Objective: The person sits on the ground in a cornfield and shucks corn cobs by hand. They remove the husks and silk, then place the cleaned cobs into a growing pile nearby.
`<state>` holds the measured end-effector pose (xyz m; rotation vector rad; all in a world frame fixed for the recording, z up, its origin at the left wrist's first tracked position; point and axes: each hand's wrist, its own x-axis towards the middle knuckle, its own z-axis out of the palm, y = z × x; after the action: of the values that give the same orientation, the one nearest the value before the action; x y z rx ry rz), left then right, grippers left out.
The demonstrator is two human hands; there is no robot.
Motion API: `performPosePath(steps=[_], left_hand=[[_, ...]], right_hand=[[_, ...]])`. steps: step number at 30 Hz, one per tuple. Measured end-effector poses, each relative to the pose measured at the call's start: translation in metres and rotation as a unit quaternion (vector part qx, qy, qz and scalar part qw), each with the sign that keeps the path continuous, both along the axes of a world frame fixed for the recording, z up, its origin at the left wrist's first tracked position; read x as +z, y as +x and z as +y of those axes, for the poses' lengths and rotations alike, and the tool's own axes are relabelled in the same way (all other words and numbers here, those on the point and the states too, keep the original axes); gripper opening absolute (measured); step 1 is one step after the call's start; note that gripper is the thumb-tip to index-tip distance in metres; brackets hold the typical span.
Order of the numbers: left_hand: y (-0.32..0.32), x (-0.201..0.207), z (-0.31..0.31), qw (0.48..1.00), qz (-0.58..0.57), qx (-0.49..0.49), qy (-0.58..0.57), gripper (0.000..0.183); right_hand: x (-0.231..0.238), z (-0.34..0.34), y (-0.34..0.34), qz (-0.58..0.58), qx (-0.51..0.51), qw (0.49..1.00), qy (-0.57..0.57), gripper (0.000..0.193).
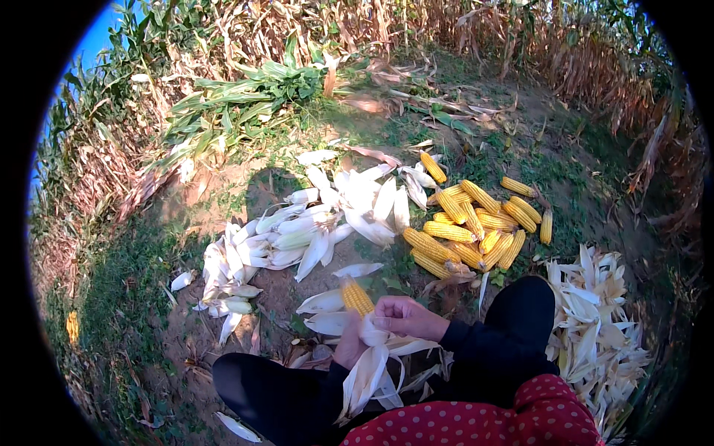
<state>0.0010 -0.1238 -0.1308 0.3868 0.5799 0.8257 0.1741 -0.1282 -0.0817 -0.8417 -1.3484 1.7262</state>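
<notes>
Between my knees I hold an ear of corn (357, 296), its yellow kernels bare at the upper end. Pale husk leaves (367, 375) are peeled back and hang down from its lower end. My left hand (348, 345) is wrapped round the lower part of the ear, partly hidden by the husk. The fingers of my right hand (407, 317) pinch the husk at the ear's base. Beyond my hands lies a heap of unhusked ears (297, 232) in pale husks. To its right is a pile of bare yellow ears (468, 227).
A heap of stripped husks (595, 312) lies beside my right knee (526, 305). Cut green stalks (245, 100) lie farther off at the left. Standing dry corn (416, 22) borders the ground. A lone yellow ear (72, 327) sits at the far left.
</notes>
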Motion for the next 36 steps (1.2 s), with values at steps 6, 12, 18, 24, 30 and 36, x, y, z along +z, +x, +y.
performPosePath(steps=[6,12,18,24,30,36], left_hand=[[-0.035,-0.028,0.020,0.989,-0.030,0.131,-0.067,0.030],[-0.024,0.002,0.022,0.980,0.033,0.197,0.012,0.023],[-0.021,0.014,0.011,0.971,0.145,0.140,0.124,0.029],[0.011,0.012,-0.010,0.958,0.202,-0.020,0.201,0.047],[0.013,0.015,-0.012,0.968,0.169,-0.053,0.177,0.048],[0.009,0.009,-0.011,0.963,0.195,-0.083,0.169,0.058]], right_hand=[[-0.015,-0.015,-0.008,-0.022,0.246,0.969,0.018,0.021],[0.000,-0.004,0.009,-0.153,0.367,0.917,-0.006,0.021],[0.013,0.006,0.026,0.113,-0.046,0.992,-0.022,0.024],[-0.023,0.014,0.010,0.043,-0.116,0.992,-0.024,0.036],[-0.030,0.006,0.004,0.081,-0.150,0.985,-0.040,0.031],[-0.022,0.008,0.002,0.081,-0.196,0.977,-0.022,0.020]])
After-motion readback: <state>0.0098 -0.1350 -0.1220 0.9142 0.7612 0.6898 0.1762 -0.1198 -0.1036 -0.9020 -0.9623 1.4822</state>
